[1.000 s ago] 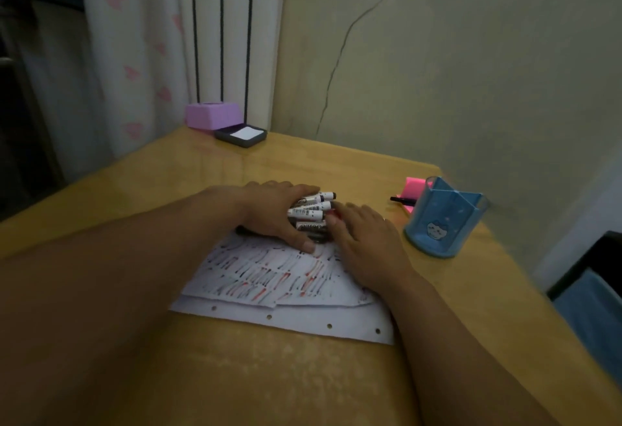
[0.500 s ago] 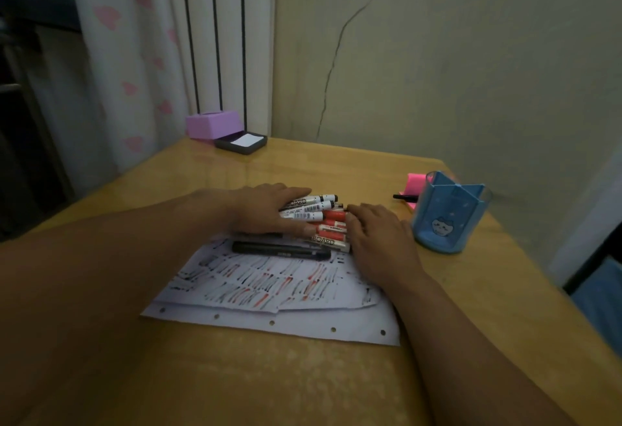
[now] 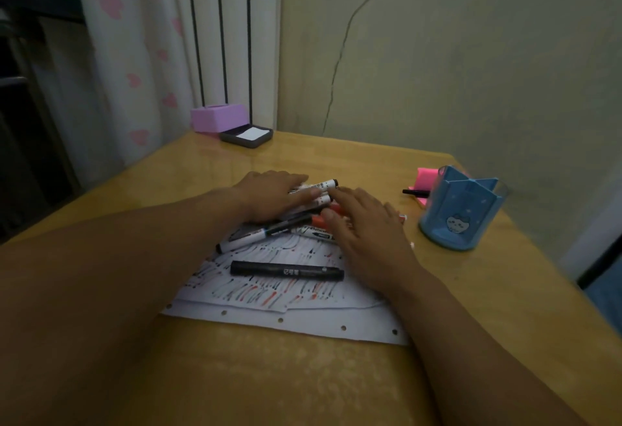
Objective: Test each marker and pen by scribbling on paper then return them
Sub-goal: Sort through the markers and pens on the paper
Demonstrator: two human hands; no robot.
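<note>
White paper sheets [image 3: 279, 304] covered in red and black scribbles lie on the wooden table. A black marker [image 3: 286, 270] lies alone on the paper. A white marker [image 3: 249, 237] lies slanted just above it. Several more white and red markers [image 3: 321, 186] are heaped at the paper's far edge. My left hand [image 3: 269, 198] rests flat on the heap's left side. My right hand [image 3: 363, 223] lies on the heap's right side with fingers spread. The blue pen holder [image 3: 461, 210] stands to the right.
A pink sticky-note pad [image 3: 425, 179] with a black pen [image 3: 415, 192] lies behind the holder. A purple box [image 3: 217, 117] and a dark tray with a white pad [image 3: 247, 136] sit at the far corner. Wall behind, curtain at left.
The black marker now lies apart, lower on the paper, and a white marker has slid out slanted. Both hands have spread a little over the heap.
</note>
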